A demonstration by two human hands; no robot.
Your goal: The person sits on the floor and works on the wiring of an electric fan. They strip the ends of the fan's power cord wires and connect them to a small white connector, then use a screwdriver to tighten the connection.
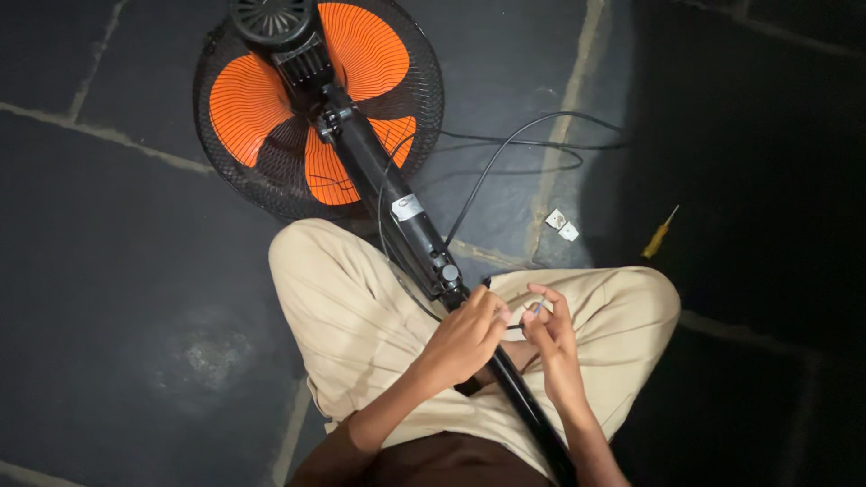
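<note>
Left hand [469, 335] curls around the fan pole [505, 374]; right hand [550, 335] pinches a thin wire [519, 326] end; tugging hard could snap it, I judge.

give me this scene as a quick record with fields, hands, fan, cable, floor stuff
left hand: grips the black fan pole lying across the lap
right hand: pinches a small item at the thin black cable, too small to identify
fan: lying on the floor, orange blades inside a black grille
floor: dark stone tiles
nearby: yellow-handled screwdriver, two small white pieces
</note>
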